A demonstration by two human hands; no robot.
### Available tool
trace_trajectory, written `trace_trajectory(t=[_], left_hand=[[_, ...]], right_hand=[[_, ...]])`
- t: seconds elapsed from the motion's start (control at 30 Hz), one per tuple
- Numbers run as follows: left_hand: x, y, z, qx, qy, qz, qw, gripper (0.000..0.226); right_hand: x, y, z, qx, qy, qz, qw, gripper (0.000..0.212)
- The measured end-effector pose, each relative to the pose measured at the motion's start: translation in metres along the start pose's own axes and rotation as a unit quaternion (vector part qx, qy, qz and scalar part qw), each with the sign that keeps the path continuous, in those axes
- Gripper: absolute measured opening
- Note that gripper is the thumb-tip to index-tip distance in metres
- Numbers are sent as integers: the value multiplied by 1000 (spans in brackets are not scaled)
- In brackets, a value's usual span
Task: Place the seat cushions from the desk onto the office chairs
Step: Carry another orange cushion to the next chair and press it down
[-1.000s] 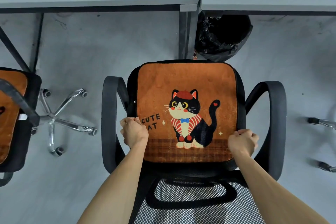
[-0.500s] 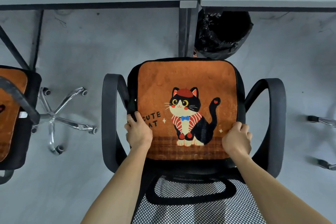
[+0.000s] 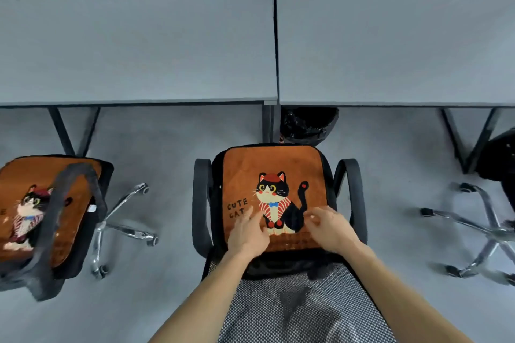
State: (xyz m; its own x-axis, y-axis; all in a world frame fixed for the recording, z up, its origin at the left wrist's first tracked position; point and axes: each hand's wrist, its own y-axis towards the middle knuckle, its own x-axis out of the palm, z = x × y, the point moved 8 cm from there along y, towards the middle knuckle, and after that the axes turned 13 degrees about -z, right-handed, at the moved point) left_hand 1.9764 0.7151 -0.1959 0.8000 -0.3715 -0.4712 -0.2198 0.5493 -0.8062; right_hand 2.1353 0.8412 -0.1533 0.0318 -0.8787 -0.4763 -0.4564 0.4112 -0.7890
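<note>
Surface: two grey slabs of worktop (image 3: pixel 139 50) meet at a seam well ahead of the left hand (image 3: pixel 246 231) and the right hand (image 3: pixel 328 227). Grey floor (image 3: pixel 167 133) lies below them. Surroundings: a bin (image 3: pixel 309 125) with a black liner stands under the worktop edge, ahead of the right hand and just past the far edge of the seat cushion (image 3: pixel 273 164). That orange cat-print cushion lies flat on the office chair (image 3: pixel 201 203) directly under both hands, between the two armrests. The mesh backrest (image 3: pixel 301 309) sits behind the wrists. Well out to the left of the left hand, a neighbouring chair (image 3: pixel 92 231) carries a second cushion (image 3: pixel 22 175), and its armrest crosses our view of the print. Far to the right of the right hand we note the chrome base (image 3: pixel 485 231) of a third chair. Hands: the left is released, with fingers straight and flat on the cushion beside the lettering. The right is blurred but looks loosely spread over the cat's tail, holding nothing. Change: half a second ago each hand clasped a near side edge of the cushion. Both have since let go and moved inward onto its top. The view has tilted up, showing far more worktop.
</note>
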Motion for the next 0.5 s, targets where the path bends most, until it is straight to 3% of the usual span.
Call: trace_trajectory(t=[0.27,0.5], left_hand=[[-56,-162,22,81,82,143,983,56],[-82,-292,-33,20,85,285,955,57]], right_hand=[[-32,-179,-73,-126,-54,160,978,34],[-19,-270,-109,-236,-47,260,935,35]])
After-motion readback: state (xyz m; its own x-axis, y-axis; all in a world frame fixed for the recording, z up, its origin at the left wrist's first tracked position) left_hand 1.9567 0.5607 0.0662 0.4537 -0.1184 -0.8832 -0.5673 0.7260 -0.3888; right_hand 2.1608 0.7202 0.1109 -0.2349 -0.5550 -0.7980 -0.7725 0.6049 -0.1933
